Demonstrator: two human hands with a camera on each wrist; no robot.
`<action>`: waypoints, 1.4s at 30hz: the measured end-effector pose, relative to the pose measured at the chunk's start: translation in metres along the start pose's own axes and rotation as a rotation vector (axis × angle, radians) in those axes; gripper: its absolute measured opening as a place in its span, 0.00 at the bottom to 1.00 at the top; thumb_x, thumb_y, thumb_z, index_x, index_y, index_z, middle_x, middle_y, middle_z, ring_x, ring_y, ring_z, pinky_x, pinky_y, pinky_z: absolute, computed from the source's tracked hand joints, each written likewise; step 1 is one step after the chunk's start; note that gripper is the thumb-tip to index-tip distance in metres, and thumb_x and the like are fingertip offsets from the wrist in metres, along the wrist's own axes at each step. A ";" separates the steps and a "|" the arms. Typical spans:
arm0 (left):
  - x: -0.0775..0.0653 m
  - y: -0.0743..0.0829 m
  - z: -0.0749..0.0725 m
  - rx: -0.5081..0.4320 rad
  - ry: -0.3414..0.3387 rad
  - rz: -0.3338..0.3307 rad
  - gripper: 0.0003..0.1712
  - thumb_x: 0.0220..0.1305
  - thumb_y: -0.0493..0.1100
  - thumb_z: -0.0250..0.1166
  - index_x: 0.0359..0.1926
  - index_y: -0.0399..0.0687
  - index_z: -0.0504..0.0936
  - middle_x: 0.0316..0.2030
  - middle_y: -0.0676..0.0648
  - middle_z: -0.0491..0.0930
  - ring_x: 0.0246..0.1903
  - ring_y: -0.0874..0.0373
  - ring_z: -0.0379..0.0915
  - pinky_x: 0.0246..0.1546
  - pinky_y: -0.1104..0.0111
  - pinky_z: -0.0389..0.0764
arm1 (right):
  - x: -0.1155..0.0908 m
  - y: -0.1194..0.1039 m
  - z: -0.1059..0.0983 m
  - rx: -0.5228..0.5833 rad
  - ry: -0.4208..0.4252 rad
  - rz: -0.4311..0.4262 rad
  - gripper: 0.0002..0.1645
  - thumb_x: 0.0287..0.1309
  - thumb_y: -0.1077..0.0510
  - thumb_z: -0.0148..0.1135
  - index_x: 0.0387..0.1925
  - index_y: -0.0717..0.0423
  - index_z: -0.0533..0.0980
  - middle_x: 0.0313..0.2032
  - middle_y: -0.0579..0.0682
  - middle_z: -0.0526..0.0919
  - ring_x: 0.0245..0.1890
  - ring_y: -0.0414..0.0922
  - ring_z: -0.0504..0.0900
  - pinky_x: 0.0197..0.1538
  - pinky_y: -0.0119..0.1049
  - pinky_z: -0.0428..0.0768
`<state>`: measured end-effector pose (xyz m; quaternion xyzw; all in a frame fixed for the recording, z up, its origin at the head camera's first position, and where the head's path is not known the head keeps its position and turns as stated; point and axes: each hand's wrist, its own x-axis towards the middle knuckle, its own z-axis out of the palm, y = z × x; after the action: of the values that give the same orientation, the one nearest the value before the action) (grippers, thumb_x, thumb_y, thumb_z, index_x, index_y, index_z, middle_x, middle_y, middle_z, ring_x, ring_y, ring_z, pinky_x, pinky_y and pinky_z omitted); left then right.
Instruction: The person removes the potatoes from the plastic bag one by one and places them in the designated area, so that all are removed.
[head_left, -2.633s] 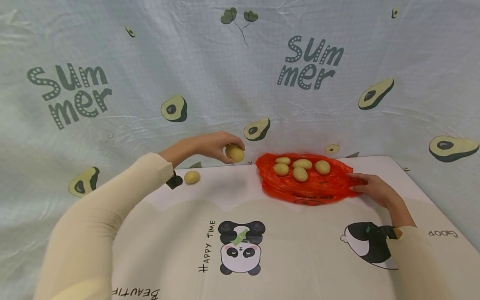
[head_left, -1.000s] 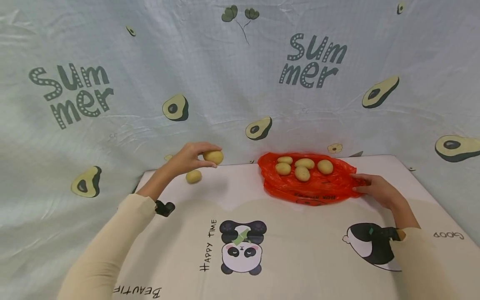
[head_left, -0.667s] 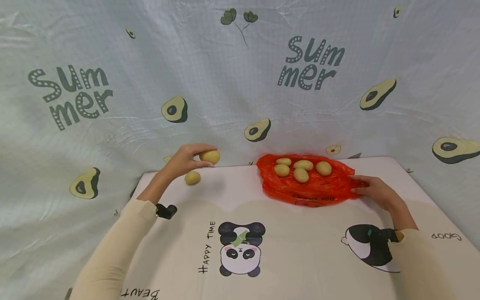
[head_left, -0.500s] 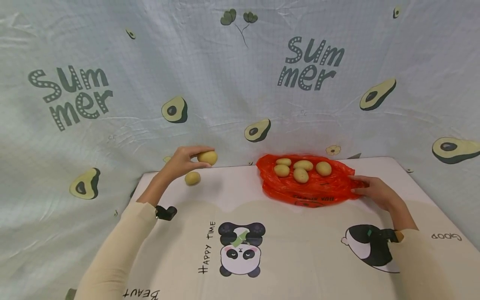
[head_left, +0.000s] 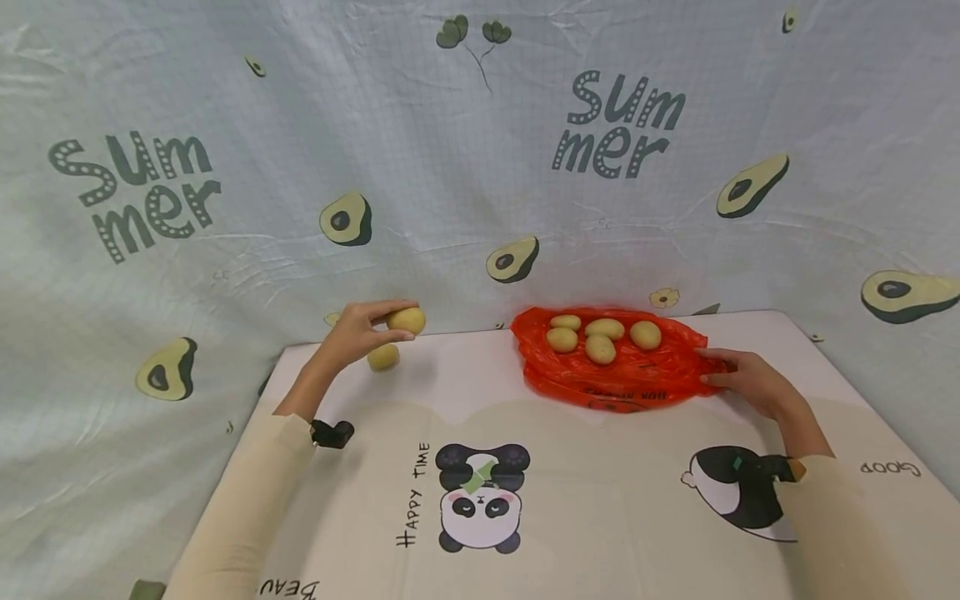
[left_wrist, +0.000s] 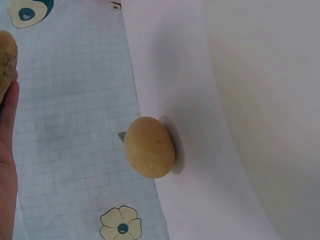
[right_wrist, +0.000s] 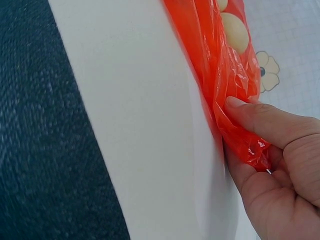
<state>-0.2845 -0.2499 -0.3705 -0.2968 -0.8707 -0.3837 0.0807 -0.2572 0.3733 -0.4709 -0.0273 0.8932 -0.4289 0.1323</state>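
A person in cream sleeves has both hands out over a table. The left hand is up in the air by the table's far left corner. Its thumb and fingers pinch one yellow potato, and this held potato is up off the table, over the far edge. Just below that hand, a second potato lies on the table, close to the far edge and near the far left corner. The hand hides a bit of it from the head view.

The right hand is over by the table's right side, nearer the far edge than the near one. Its thumb and fingers pinch the right end of a red plastic bag. The red bag lies flat and crinkly along the far edge, to the right of the middle. Five potatoes rest in a bunch on the red plastic.

Each wrist has a small black thing on it. The table top has a panda picture near its middle, upside down, with words beside it. Behind the far edge hangs a pale cloth with avocados and the word "summer" on it.
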 end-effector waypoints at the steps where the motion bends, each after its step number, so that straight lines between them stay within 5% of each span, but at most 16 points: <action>1: 0.000 0.000 0.001 -0.001 -0.002 -0.013 0.29 0.58 0.38 0.76 0.62 0.41 0.82 0.58 0.41 0.82 0.56 0.48 0.80 0.58 0.65 0.79 | 0.000 0.000 0.000 -0.001 0.000 0.000 0.41 0.70 0.56 0.61 0.76 0.65 0.56 0.72 0.76 0.54 0.69 0.72 0.56 0.66 0.63 0.69; 9: -0.001 -0.014 0.009 -0.021 -0.004 -0.058 0.30 0.59 0.41 0.75 0.63 0.43 0.81 0.59 0.42 0.82 0.57 0.47 0.80 0.57 0.60 0.80 | 0.000 -0.001 -0.001 -0.017 0.003 0.001 0.40 0.71 0.57 0.61 0.76 0.65 0.56 0.72 0.75 0.55 0.68 0.71 0.58 0.66 0.61 0.71; 20: -0.001 -0.026 0.018 -0.057 -0.011 -0.111 0.30 0.59 0.42 0.76 0.63 0.45 0.82 0.59 0.43 0.82 0.57 0.48 0.79 0.53 0.77 0.78 | 0.004 -0.005 -0.007 -0.053 -0.010 -0.023 0.40 0.71 0.54 0.61 0.76 0.64 0.58 0.73 0.74 0.54 0.71 0.72 0.54 0.67 0.64 0.67; 28: -0.002 -0.031 0.026 -0.032 -0.017 -0.122 0.31 0.59 0.44 0.76 0.63 0.43 0.81 0.59 0.41 0.81 0.57 0.47 0.79 0.58 0.57 0.79 | 0.002 -0.015 -0.015 -0.025 0.012 -0.018 0.40 0.69 0.55 0.62 0.77 0.59 0.59 0.75 0.72 0.52 0.72 0.72 0.52 0.65 0.63 0.70; 36: 0.003 -0.039 0.037 -0.025 -0.004 -0.138 0.31 0.58 0.44 0.77 0.62 0.41 0.82 0.58 0.40 0.82 0.56 0.45 0.80 0.57 0.55 0.80 | -0.002 -0.012 -0.013 0.001 0.028 -0.030 0.37 0.71 0.55 0.60 0.76 0.57 0.61 0.75 0.70 0.54 0.72 0.70 0.54 0.66 0.63 0.70; 38: 0.004 -0.039 0.038 -0.014 -0.008 -0.151 0.31 0.58 0.44 0.77 0.62 0.41 0.82 0.58 0.40 0.82 0.56 0.45 0.80 0.57 0.54 0.80 | -0.002 -0.009 -0.012 0.007 0.035 -0.029 0.35 0.72 0.54 0.60 0.75 0.56 0.63 0.75 0.69 0.56 0.72 0.69 0.56 0.65 0.59 0.73; 42: 0.005 -0.040 0.040 0.000 -0.024 -0.181 0.31 0.59 0.45 0.76 0.62 0.42 0.82 0.58 0.40 0.82 0.56 0.45 0.79 0.58 0.54 0.79 | -0.002 -0.006 -0.009 0.031 0.045 -0.021 0.35 0.73 0.49 0.59 0.74 0.57 0.64 0.74 0.69 0.57 0.71 0.68 0.58 0.57 0.37 0.81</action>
<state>-0.3084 -0.2397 -0.4213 -0.2214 -0.8950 -0.3857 0.0351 -0.2576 0.3767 -0.4606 -0.0249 0.8887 -0.4448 0.1082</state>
